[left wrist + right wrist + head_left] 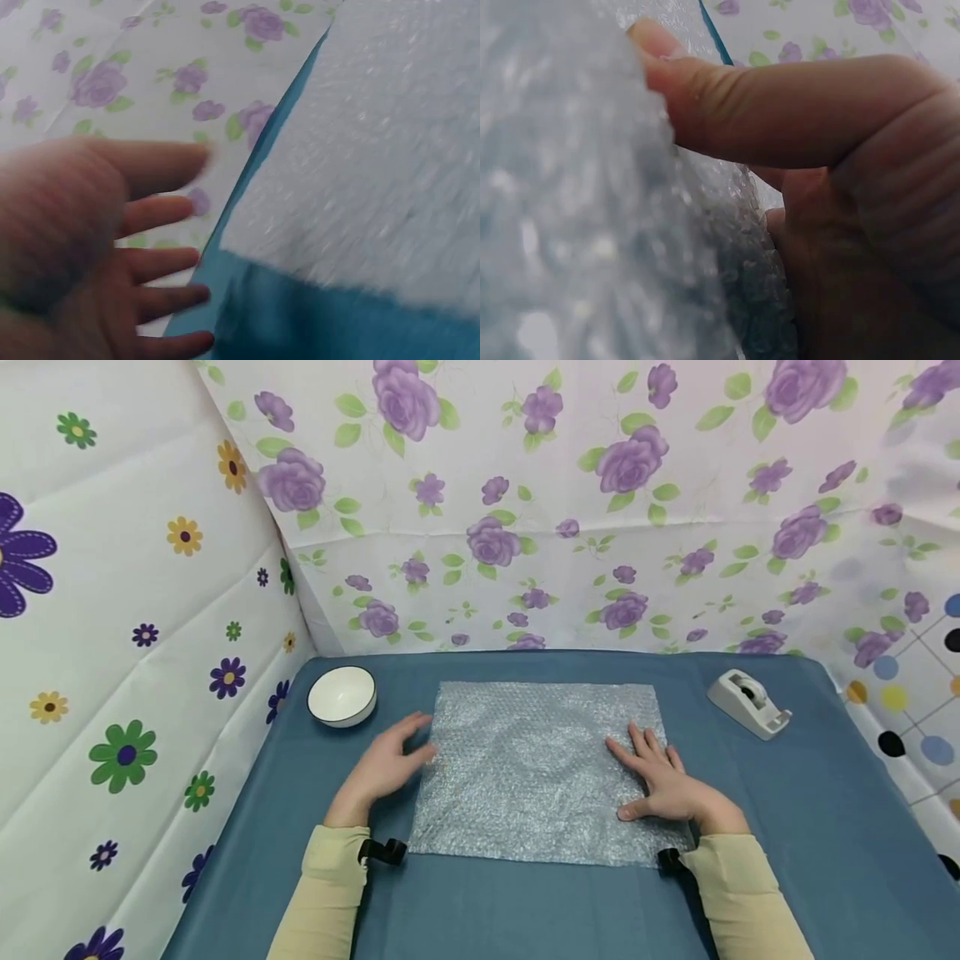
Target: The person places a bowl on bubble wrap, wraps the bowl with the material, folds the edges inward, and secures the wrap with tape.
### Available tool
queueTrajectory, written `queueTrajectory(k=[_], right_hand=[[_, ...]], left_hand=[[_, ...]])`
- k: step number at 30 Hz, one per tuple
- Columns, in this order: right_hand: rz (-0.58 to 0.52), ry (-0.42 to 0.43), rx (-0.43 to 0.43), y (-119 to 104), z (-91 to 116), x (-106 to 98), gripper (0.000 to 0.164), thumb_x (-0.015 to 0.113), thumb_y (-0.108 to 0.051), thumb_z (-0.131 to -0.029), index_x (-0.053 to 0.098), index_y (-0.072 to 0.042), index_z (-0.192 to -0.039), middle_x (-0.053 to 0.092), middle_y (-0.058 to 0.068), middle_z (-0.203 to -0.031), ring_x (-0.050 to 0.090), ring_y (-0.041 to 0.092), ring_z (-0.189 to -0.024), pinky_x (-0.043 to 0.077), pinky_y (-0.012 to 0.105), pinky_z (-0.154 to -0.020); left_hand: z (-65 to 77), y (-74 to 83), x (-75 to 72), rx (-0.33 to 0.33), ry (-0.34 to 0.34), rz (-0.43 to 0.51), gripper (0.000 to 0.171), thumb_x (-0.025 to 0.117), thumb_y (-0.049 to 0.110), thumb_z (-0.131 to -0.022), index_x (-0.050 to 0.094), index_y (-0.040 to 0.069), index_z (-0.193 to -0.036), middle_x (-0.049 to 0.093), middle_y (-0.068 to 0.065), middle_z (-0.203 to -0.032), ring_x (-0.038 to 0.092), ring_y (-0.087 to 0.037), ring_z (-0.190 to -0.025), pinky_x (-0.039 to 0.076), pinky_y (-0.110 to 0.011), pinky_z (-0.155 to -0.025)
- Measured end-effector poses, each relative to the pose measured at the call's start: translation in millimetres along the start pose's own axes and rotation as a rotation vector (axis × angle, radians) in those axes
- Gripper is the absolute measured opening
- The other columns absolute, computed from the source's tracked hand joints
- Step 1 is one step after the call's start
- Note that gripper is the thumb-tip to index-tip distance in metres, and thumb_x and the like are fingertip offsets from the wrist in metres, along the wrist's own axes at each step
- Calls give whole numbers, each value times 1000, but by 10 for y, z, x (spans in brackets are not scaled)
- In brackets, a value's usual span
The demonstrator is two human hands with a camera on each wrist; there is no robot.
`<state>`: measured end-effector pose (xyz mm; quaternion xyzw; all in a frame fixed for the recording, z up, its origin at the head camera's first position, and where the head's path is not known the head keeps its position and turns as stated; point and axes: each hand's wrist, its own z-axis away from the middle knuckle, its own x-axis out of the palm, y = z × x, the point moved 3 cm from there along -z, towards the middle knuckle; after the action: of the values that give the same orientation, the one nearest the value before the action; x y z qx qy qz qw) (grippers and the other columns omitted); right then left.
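A sheet of bubble wrap [540, 777] lies spread flat on the blue cloth, clear and roughly rectangular. At its left edge hovers my left hand [386, 762], fingers extended and thumb apart. The left wrist view has that hand [112, 240] beside the wrap [375, 165], holding nothing. Over the right part of the sheet rests my right hand [660, 781], its fingers spread and fairly straight. From the right wrist, the thumb of the right hand [780, 112] lies against the crinkled bubble wrap [577, 195], while the other fingers are mostly hidden.
A white bowl with a dark rim [342, 697] stands at the back left of the blue-covered table [495, 910]. To the back right sits a white tape dispenser [748, 703]. Flowered sheets [540, 485] hang behind and at the left side.
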<state>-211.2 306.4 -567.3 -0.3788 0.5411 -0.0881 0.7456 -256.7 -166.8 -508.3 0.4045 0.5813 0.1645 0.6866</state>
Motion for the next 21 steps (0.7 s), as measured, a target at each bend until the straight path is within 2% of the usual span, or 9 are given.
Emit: queueTrajectory(k=[3,5,8,10,11,13,15,18,21], right_hand=[[50,-13,45,43,-33,18,119,85,-66,-80,18,-34,-173,-15,17,-177,-19,46,-160,-16,70,-122],[67,-18,63,49,-54,23,121,85,-69,-79,19,-33,-173,-14,18,-178,-17,47,-160,-15,70,-122],[79,-21,79,29,-74,21,124,84,-73,-76,20,-33,-173,-12,18,-178,-17,46,-161,-14,70,-122],[82,-23,83,14,-79,16,125,84,-74,-74,20,-33,-173,-12,18,-178,-17,45,-161,-14,70,-122],[83,-23,85,8,-80,13,126,84,-74,-74,20,-33,-173,-12,18,-178,-18,45,-161,-14,70,-122],[84,-24,85,2,-77,8,126,85,-74,-73,20,-32,-173,-12,19,-178,-18,46,-161,-14,70,-122],[88,-23,89,1,-73,3,126,85,-74,-73,20,-32,-173,-12,19,-178,-18,46,-161,-13,70,-122],[100,-21,92,-5,-65,-6,126,84,-75,-73,20,-32,-173,-11,21,-178,-17,47,-160,-11,72,-122],[117,-23,98,-10,-68,-15,128,83,-77,-72,20,-33,-173,-9,22,-177,-14,49,-160,-8,73,-122]], left_hand=[[33,-33,-220,-15,279,37,44,66,22,-109,62,5,-149,60,-20,-150,59,-39,-135,51,-54,-105],[81,-53,-386,-33,482,70,36,68,17,-107,68,6,-141,67,-18,-137,67,-36,-118,55,-44,-91],[164,-114,-621,-66,752,84,33,69,9,-103,69,3,-136,62,-21,-131,64,-38,-106,47,-34,-82],[211,-192,-739,-116,873,93,37,68,6,-101,66,0,-138,55,-25,-134,58,-39,-105,41,-31,-83],[228,-246,-785,-150,909,102,40,68,6,-100,63,0,-140,50,-26,-137,55,-40,-106,39,-31,-85],[260,-359,-854,-233,937,131,48,68,9,-100,56,0,-146,43,-26,-143,50,-38,-106,37,-33,-87],[279,-475,-893,-322,914,182,57,67,14,-101,48,2,-153,35,-23,-151,47,-36,-110,39,-37,-92],[300,-620,-923,-427,831,240,69,67,21,-103,34,5,-161,24,-23,-158,43,-37,-127,40,-47,-107],[316,-727,-918,-502,740,275,78,66,28,-104,23,7,-166,25,-26,-157,39,-41,-135,38,-53,-111]])
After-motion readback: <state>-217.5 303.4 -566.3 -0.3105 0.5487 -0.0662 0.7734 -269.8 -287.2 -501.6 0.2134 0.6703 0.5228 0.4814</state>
